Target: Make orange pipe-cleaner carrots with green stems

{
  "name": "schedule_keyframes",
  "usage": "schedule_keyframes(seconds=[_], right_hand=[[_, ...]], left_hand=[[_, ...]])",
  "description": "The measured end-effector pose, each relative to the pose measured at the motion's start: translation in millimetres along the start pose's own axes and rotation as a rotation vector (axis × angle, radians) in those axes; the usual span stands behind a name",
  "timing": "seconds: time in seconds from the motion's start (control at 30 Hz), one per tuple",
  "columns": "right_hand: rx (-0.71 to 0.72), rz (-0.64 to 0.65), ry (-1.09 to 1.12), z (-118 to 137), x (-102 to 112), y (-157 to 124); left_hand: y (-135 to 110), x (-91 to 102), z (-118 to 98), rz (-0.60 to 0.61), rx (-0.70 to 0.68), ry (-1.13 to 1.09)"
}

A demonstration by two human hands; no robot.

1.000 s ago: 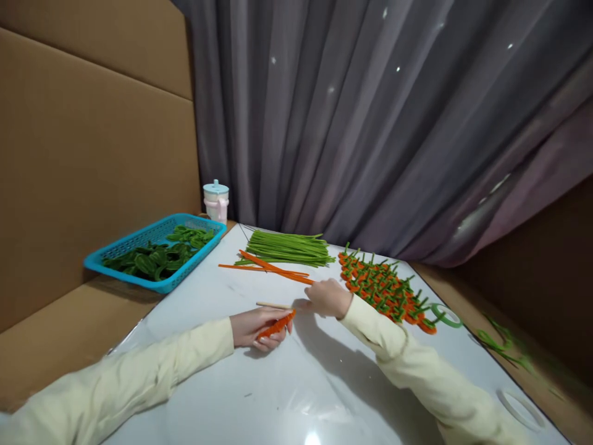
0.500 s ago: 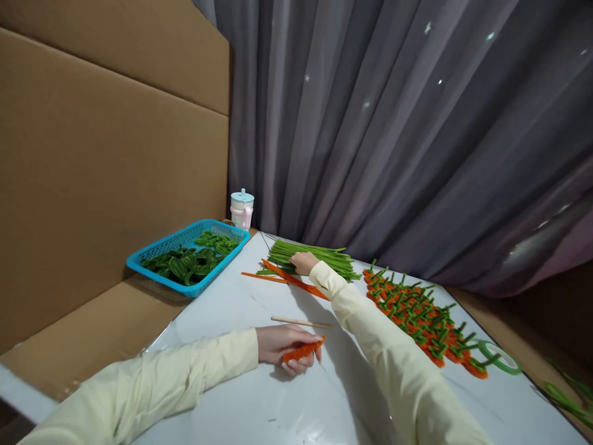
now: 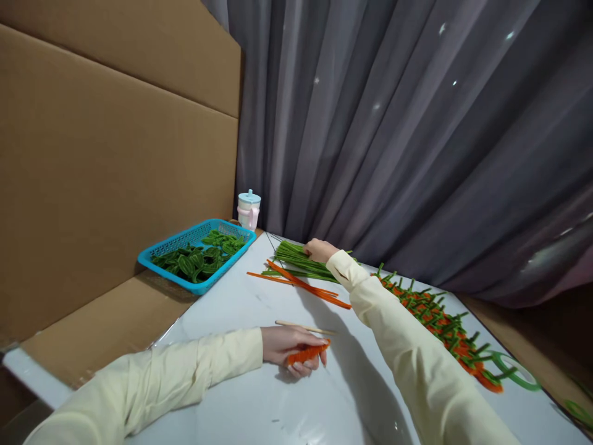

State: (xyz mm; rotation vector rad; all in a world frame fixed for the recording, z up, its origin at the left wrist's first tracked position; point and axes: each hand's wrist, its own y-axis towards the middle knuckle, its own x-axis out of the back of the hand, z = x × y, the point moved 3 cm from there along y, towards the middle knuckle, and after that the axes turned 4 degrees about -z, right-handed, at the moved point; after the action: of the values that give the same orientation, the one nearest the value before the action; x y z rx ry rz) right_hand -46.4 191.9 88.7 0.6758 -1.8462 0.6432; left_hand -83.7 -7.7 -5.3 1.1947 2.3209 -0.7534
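Note:
My left hand (image 3: 299, 351) is closed around a ridged orange carrot-shaped piece of coiled pipe cleaner (image 3: 308, 353), low over the white table. My right hand (image 3: 320, 250) reaches to the far side, its fingers pinched together on the pile of green pipe cleaners (image 3: 296, 256); what lies between the fingertips is mostly hidden. Several loose orange pipe cleaners (image 3: 315, 289) lie just in front of that pile. Beyond my left hand rests a thin wooden stick (image 3: 301, 326).
Rows of orange pieces with green tops (image 3: 445, 321) stand on the right, beside a roll of green tape (image 3: 528, 378). At left sits a blue basket (image 3: 199, 288) of green leaf shapes, with a lidded cup (image 3: 249, 211) behind it. Cardboard (image 3: 115, 154) and a grey curtain (image 3: 370, 154) border the table.
My right hand has shifted slightly right and up along the green pipe cleaners. My left hand keeps its hold on the orange piece. The whole view has turned a little.

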Motion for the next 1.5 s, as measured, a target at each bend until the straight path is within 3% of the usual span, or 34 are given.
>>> schedule_keyframes(seconds=[0.13,0.33,0.7,0.97,1.2,1.5], right_hand=[[0.021,-0.096,0.025,5,-11,-15],[0.176,-0.077,0.073,33,-32,-23],[0.154,0.0,0.012,38,-32,-22],[0.074,-0.021,-0.01,33,-34,-20],[-0.079,-0.132,-0.023,18,0,-23],[-0.083,-0.334,-0.065,-15,78,-36]], left_hand=[[0,-0.1,0,-0.002,0.005,-0.005],[1,-0.1,0,0.006,0.013,-0.007],[3,2.6,2,0.022,0.013,-0.018],[2,2.8,2,0.019,0.018,-0.012],[2,2.3,2,0.02,0.005,-0.006],[1,1.6,1,0.006,-0.016,-0.004]])
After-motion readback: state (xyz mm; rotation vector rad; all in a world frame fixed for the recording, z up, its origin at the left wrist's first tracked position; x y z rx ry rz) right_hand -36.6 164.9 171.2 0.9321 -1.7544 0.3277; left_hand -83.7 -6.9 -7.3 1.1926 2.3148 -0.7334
